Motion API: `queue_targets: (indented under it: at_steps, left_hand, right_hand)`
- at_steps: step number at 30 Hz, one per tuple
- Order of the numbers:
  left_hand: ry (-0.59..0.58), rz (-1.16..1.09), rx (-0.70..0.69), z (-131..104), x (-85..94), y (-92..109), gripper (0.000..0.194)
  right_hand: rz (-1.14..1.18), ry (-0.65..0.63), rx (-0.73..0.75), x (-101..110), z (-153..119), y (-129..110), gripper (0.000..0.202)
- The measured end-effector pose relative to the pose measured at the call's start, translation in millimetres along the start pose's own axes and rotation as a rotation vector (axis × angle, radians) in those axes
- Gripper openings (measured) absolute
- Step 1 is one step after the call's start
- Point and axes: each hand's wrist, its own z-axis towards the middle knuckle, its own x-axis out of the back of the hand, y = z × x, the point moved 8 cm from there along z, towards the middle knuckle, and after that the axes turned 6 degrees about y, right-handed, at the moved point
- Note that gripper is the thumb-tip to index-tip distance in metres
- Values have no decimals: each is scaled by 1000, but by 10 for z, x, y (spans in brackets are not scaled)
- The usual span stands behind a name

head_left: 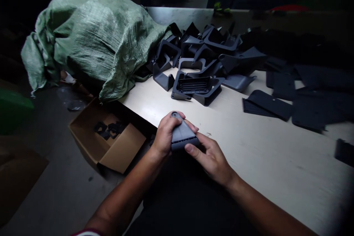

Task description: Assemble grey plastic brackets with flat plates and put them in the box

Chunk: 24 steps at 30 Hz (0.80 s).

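Note:
A dark grey plastic bracket (181,132) is between my two hands, over the table's front edge. Its triangular side faces up, with a round hole at the narrow end and a row of small slots along the wide end. My left hand (166,132) is wrapped round it, thumb lying on the triangular face. At the slotted end, my right hand (211,155) pinches the bracket's right corner between thumb and fingers. Just beyond lies a heap of similar grey plastic brackets (199,90), one showing a slotted grille. The held bracket's underside is hidden.
A green woven sack (91,37) lies on the table (262,151) at the left. Flat dark plates (271,105) are piled at the right. Below the table's left edge, an open cardboard box (121,149) holds several small black pieces (109,129).

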Motion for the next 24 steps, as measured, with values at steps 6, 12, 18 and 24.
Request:
queue_targets:
  at_steps: [6, 12, 18, 24]
  left_hand:
    - [-9, -9, -39, -66, -30, 118, 12]
    - [-54, -32, -78, -73, -105, 206, 11]
    - [-31, -108, 37, -1, -77, 146, 15]
    - [-2, -42, 40, -5, -87, 160, 30]
  right_hand:
    - [19, -40, -29, -22, 33, -52, 30]
    - [7, -8, -8, -37, 44, -121, 30]
    - [40, -61, -17, -83, 53, -165, 26]
    - [37, -16, 14, -99, 5, -130, 29]
